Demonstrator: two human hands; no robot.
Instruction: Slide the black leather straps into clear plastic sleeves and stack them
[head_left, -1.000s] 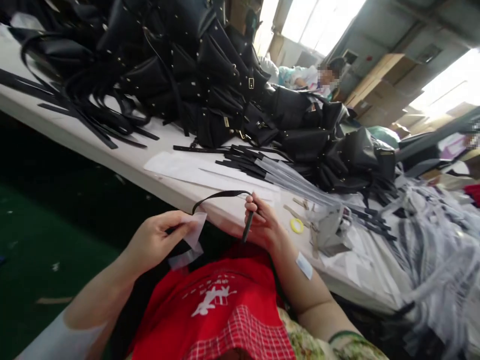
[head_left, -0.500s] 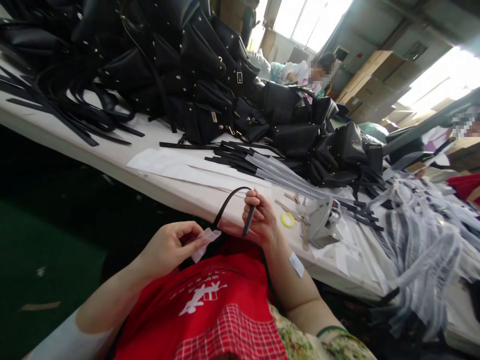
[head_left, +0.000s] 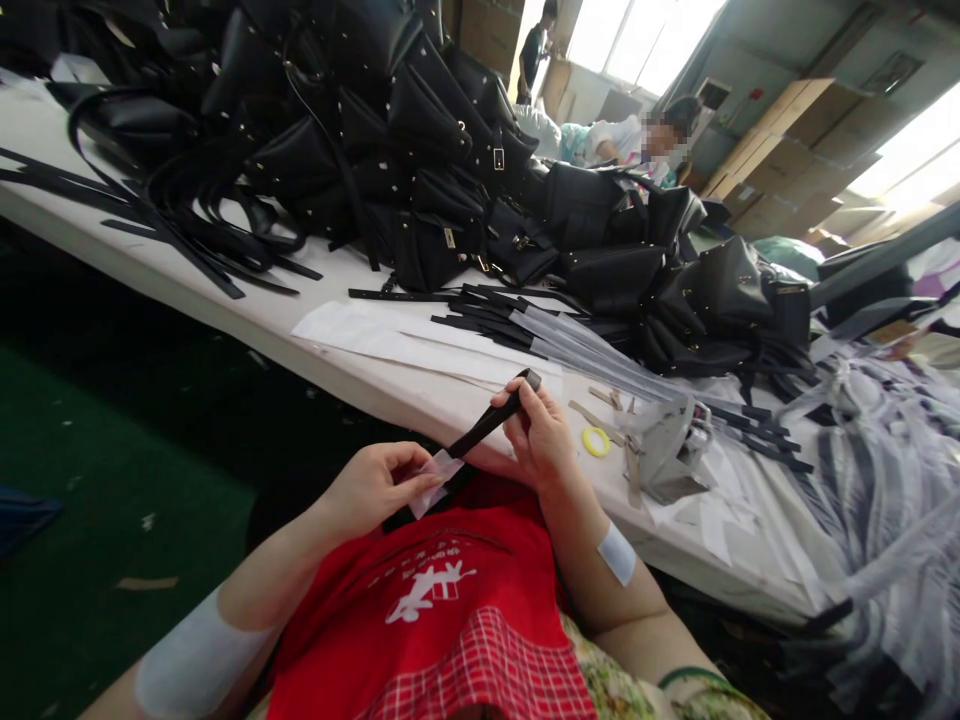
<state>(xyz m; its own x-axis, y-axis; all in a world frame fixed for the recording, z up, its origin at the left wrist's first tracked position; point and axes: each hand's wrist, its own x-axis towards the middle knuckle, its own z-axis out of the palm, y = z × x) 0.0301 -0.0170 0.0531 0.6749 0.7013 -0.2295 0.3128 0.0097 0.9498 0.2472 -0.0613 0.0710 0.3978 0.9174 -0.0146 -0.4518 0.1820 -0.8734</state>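
Observation:
Between my two hands runs a black strap [head_left: 484,428], held just above my red apron at the table's front edge. My right hand [head_left: 541,432] is closed on its upper part, where the strap bends in a loop over the fingers. My left hand [head_left: 390,480] pinches a thin, whitish translucent wrapper [head_left: 436,482] at the strap's lower end. Whether the strap's end lies inside the wrapper I cannot tell.
Black bags [head_left: 442,130] are heaped along the back of the white table [head_left: 360,385]. Loose black straps [head_left: 202,215] lie left, wrapped straps [head_left: 862,480] hang right. A tape dispenser [head_left: 667,455] and yellow ring [head_left: 596,442] sit beside my right hand. A person [head_left: 622,140] is behind the bags.
The strap went from a wide arc with its end hanging from my right hand to a folded, straighter run between both hands. The view has shifted slightly left.

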